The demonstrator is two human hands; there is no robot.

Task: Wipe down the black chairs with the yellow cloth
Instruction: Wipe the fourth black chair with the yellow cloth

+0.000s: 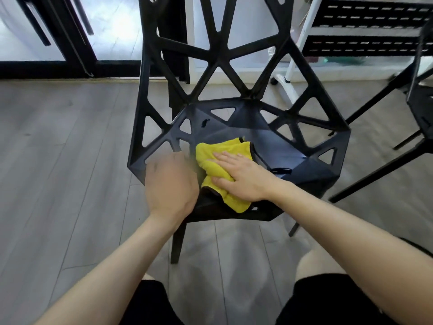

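Wiping 1 black chair (138, 113), seat (248, 127) in hand; backrest (219, 57), legs (178, 240) and 2nd chair (421, 106) at right likely remain. Yellow cloth (218, 151) bunched on seat front. Right hand (243, 178) presses it, fingers flat. Left hand (171, 184) blurred at seat edge, fingers unreadable.

The chair (234, 127) stood dead centre on the floor (58, 160), its back away from the person. On its seat lay the cloth (210, 151), front left. The right hand (243, 179) rested flat on the cloth, and the left hand (171, 184) sat just left of it, over the seat's edge. A second chair (421, 109) stood off right, with a rack (365, 31) behind.
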